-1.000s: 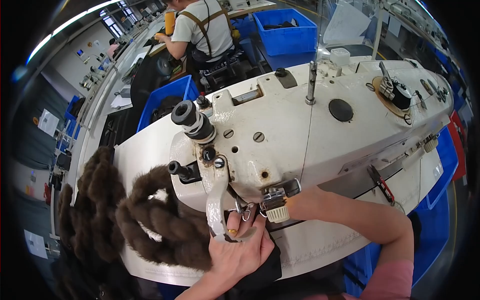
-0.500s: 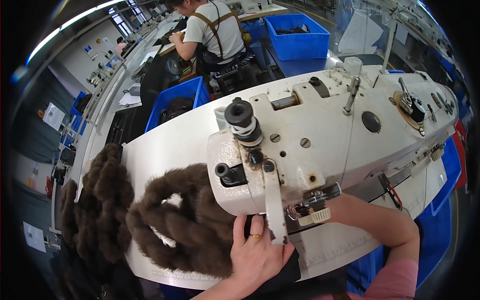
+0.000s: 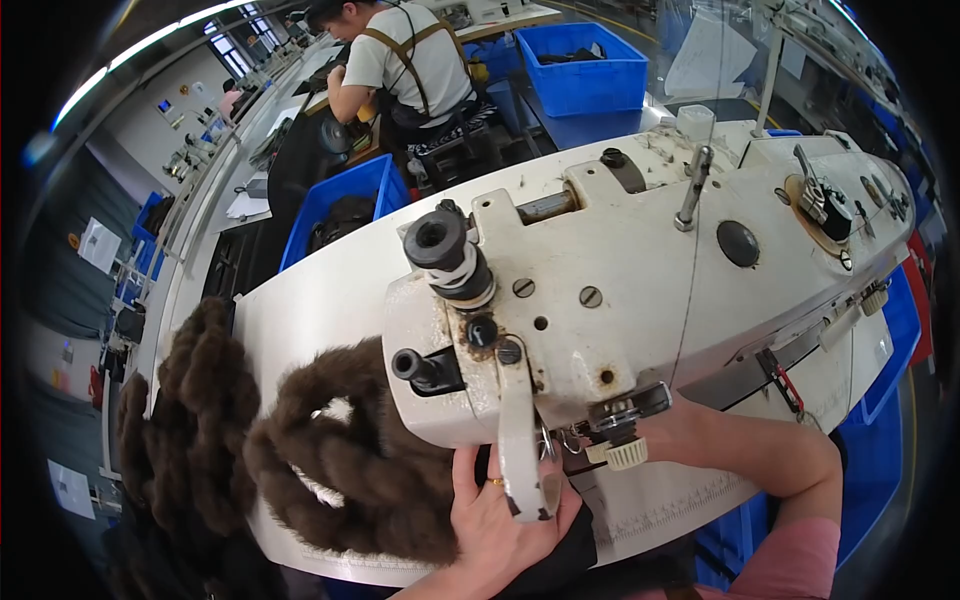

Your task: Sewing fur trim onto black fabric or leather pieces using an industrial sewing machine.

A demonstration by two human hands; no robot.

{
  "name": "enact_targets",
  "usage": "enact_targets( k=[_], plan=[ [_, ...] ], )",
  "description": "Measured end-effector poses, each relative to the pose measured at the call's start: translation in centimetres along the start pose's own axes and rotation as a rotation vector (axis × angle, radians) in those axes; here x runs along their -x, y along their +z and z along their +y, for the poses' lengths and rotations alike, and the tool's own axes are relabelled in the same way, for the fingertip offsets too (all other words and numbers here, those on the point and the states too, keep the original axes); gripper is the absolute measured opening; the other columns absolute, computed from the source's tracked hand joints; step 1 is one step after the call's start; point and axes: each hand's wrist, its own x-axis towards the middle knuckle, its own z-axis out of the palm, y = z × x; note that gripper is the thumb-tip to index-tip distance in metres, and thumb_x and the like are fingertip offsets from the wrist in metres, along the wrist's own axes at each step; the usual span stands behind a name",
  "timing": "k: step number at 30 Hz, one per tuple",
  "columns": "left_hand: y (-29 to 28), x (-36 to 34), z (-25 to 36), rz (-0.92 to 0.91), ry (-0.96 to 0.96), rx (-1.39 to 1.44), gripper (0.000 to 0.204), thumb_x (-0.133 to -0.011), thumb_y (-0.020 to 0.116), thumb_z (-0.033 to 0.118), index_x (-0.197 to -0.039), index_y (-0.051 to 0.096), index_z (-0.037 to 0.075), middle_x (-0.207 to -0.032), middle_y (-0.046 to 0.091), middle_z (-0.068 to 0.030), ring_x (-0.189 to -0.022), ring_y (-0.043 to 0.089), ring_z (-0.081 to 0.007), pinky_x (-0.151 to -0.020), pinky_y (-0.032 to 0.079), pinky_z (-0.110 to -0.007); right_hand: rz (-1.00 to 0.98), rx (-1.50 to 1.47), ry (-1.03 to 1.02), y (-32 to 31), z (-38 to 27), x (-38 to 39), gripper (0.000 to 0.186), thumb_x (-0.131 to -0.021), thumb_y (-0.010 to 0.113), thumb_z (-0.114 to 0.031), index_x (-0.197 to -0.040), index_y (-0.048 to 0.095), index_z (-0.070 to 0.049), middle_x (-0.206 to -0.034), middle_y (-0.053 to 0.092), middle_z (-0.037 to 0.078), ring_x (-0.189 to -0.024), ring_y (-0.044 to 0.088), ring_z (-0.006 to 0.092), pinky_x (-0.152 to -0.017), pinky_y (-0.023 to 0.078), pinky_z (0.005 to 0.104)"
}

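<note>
My left hand (image 3: 508,528), with a ring on one finger, lies with its fingers stretched forward and thumb apart. It presses on black cloth (image 3: 568,548) under the head of a white sewing machine (image 3: 600,260); the fingertips are partly hidden by the machine. My right forearm (image 3: 750,440) reaches in from the right behind the machine head, which covers the right hand's fingers. Left of my left hand, brown fur pieces (image 3: 330,470) in looped, rope-like strips spread over the white table (image 3: 300,310) and touch the cloth side of that hand.
More brown fur (image 3: 205,410) hangs at the table's left edge. Blue bins stand beyond the table (image 3: 345,210), farther back (image 3: 585,70) and at the right (image 3: 885,345). A co-worker (image 3: 410,70) sits at another bench. Red-handled snips (image 3: 785,385) lie behind my right arm.
The machine appears shifted left and slightly larger, as my view has moved. My left hand stays on the cloth by the needle area, and the fur keeps nearly the same layout.
</note>
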Motion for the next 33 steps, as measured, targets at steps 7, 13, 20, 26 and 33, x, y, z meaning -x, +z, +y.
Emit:
enact_targets(
  k=[7,13,20,26,33],
  plan=[
    [-0.5,-0.7,0.1,-0.040,0.024,-0.019,0.029,-0.071,0.064,0.017,-0.097,0.066,0.005,-0.081,0.064,-0.0046,-0.073,0.060,-0.0228,-0.094,0.033,-0.053,0.074,0.082,0.042,0.0,-0.4,0.1,0.008,-0.071,0.060,-0.015,-0.066,0.055,-0.011,-0.066,0.052,0.001,-0.066,0.061,0.0173,-0.053,0.049,0.0314],
    [-0.8,-1.0,-0.8,-0.092,0.045,-0.015,0.028,-0.072,0.064,0.017,-0.097,0.066,0.005,-0.081,0.064,-0.0054,-0.070,0.060,-0.0240,-0.092,0.034,-0.051,0.009,0.069,0.058,-0.5,-0.5,-0.1,0.009,-0.073,0.060,-0.016,-0.067,0.056,-0.010,-0.068,0.053,0.003,-0.063,0.061,0.0190,-0.055,0.051,0.0321],
    [-1.0,-1.5,-1.4,-0.075,0.099,-0.058,0.026,-0.072,0.065,0.019,-0.093,0.066,0.006,-0.089,0.064,-0.0039,-0.089,0.057,-0.0206,-0.095,0.038,-0.047,0.072,0.045,0.066,-0.2,-0.4,-0.3,0.015,-0.073,0.064,-0.018,-0.064,0.054,-0.010,-0.073,0.056,0.004,-0.063,0.061,0.0200,-0.053,0.050,0.0332],
    [-0.4,-1.0,-2.1,0.068,0.123,0.014,0.020,-0.074,0.064,0.014,-0.094,0.066,0.008,-0.095,0.067,-0.0050,-0.091,0.060,-0.0229,-0.096,0.036,-0.048,0.185,-0.036,0.013,0.2,0.0,-0.7,0.017,-0.074,0.068,-0.020,-0.073,0.055,-0.010,-0.077,0.054,0.002,-0.061,0.059,0.0201,-0.048,0.048,0.0328],
    [-3.9,5.9,-1.8,0.330,0.216,0.393,0.014,-0.069,0.075,0.016,-0.083,0.071,0.014,-0.106,0.069,-0.0019,-0.097,0.060,-0.0244,-0.084,0.049,-0.037,0.300,-0.407,0.156,1.3,-4.2,0.2,0.034,-0.092,0.060,-0.019,-0.125,0.057,-0.009,-0.100,0.059,0.009,-0.083,0.062,0.0271,-0.068,0.053,0.0349]
  ],
)
